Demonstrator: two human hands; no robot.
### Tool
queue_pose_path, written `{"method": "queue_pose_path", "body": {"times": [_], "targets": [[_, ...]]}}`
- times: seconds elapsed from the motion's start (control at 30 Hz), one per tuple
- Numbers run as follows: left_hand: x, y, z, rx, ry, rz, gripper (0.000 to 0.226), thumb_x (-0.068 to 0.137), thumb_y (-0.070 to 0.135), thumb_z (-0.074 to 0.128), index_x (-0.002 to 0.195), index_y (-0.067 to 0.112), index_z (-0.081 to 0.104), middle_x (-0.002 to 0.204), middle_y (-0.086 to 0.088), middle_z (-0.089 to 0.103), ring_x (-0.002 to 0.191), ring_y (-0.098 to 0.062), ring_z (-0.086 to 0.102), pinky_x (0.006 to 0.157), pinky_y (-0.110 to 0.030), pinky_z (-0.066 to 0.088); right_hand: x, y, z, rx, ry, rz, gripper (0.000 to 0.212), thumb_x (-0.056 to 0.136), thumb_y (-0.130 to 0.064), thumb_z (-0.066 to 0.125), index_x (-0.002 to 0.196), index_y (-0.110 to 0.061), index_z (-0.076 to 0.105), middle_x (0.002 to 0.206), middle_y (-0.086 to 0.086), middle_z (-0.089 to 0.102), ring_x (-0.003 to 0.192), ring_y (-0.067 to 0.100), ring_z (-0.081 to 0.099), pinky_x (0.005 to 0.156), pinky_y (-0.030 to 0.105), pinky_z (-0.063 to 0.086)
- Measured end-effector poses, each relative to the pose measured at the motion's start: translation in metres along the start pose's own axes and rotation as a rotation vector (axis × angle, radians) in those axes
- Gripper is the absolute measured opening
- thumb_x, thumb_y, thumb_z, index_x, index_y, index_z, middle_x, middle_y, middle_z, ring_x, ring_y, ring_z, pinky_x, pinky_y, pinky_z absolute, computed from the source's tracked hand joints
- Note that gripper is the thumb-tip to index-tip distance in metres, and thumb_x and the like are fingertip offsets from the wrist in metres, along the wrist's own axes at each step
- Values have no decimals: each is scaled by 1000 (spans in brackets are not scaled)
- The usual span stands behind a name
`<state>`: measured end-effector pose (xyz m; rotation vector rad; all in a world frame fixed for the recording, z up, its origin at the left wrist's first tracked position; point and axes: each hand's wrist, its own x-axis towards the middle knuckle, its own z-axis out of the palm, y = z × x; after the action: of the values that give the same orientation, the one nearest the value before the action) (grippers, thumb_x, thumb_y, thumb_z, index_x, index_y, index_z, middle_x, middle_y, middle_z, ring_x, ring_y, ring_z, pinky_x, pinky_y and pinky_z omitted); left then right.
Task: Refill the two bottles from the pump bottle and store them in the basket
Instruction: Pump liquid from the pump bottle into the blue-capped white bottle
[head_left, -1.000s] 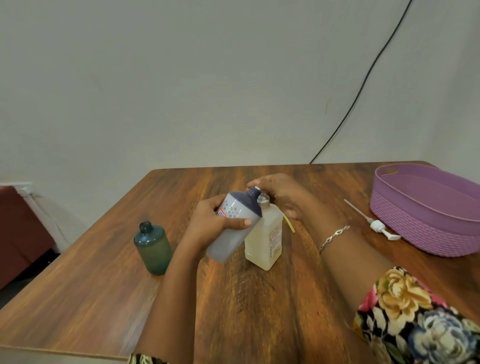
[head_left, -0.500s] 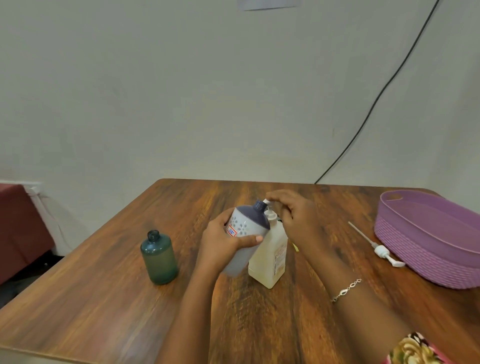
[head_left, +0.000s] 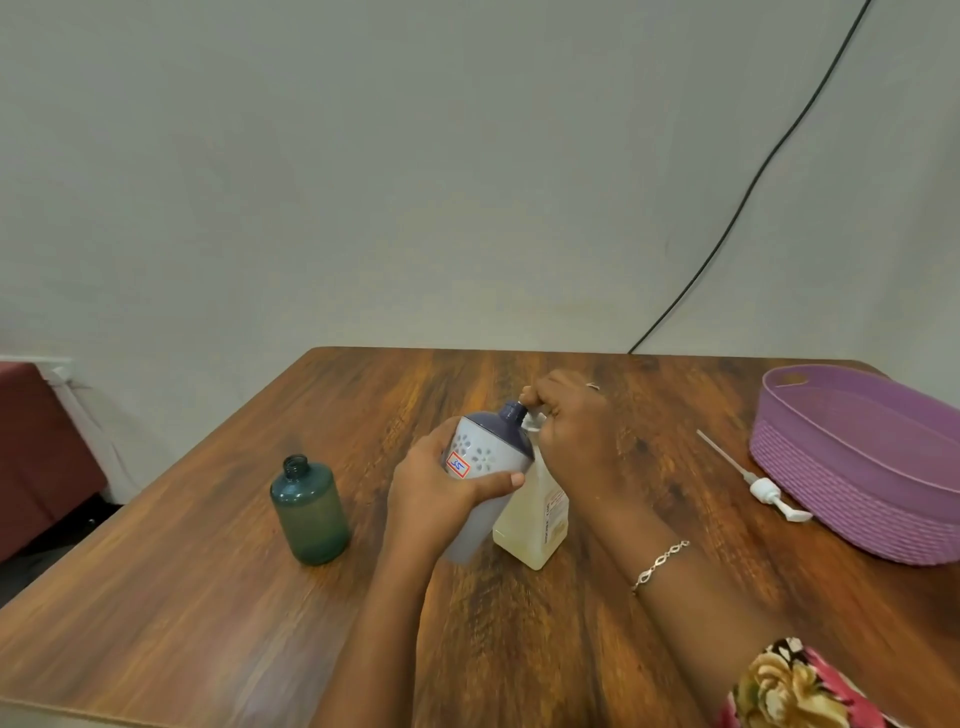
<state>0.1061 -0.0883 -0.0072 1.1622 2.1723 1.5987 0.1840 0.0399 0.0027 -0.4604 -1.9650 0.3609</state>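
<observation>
Our left hand (head_left: 436, 493) curls its fingers round the tilted white bottle (head_left: 483, 457), just beside the pump bottle (head_left: 535, 525) on the surface (head_left: 208, 597). Right hand (head_left: 576, 436) fingers pinch its dark neck. It is smooth plastic, likely light and slippery, so we hold mid-body.

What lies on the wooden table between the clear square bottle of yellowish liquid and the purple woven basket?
In the head view, a white pump head with its long thin tube lies there, flat on the table, near the basket.
</observation>
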Motion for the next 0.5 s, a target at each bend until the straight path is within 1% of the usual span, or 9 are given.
{"method": "queue_pose_path", "body": {"times": [0.07,0.13,0.23,0.33,0.37,0.43,0.5], "targets": [[-1,-2,-1,9,-4,-14,52,61,38,83,99,44,49,97,14,59,87,-3,55,67,-24,45,1,1,0,28,-14,29,21,62,7,46,64,-4,64,67,7,62,62,25,56,54,32,45],[-3,-3,-3,17,-9,-10,54,61,38,83,104,41,50,100,12,60,87,-3,55,66,-23,43,4,0,-5,80,-22,45,22,66,2,46,67,-2,67,69,8,64,65,24,58,59,32,46],[-2,0,-7,26,-12,-5,57,61,39,83,110,37,53,104,11,61,91,-6,56,70,-25,46,16,-2,-15,77,-67,48,19,72,2,51,68,0,69,72,9,67,67,21,57,65,30,44],[-2,2,-8,17,-19,8,50,57,46,83,95,47,51,96,17,61,87,-3,57,67,-24,46,18,-7,-13,33,-85,-3,18,69,4,50,64,-1,67,69,8,65,64,20,54,59,28,41],[-2,3,-8,13,-24,7,49,57,46,83,93,47,50,94,17,60,86,-3,56,67,-24,46,16,-7,-10,21,-75,-24,18,67,4,50,63,-1,67,66,8,63,61,21,55,56,27,41],[-3,1,-6,20,-31,1,51,61,41,84,98,45,49,96,18,59,87,-4,56,68,-24,46,11,-1,-6,6,-63,-36,19,65,6,49,61,-3,65,63,7,61,60,24,55,54,28,42],[-5,-2,-6,32,-28,-3,57,58,45,83,102,45,47,99,15,59,88,-5,56,68,-24,47,8,5,-3,1,-66,-32,17,65,4,49,61,-4,65,64,7,61,62,26,55,54,35,47]]}}
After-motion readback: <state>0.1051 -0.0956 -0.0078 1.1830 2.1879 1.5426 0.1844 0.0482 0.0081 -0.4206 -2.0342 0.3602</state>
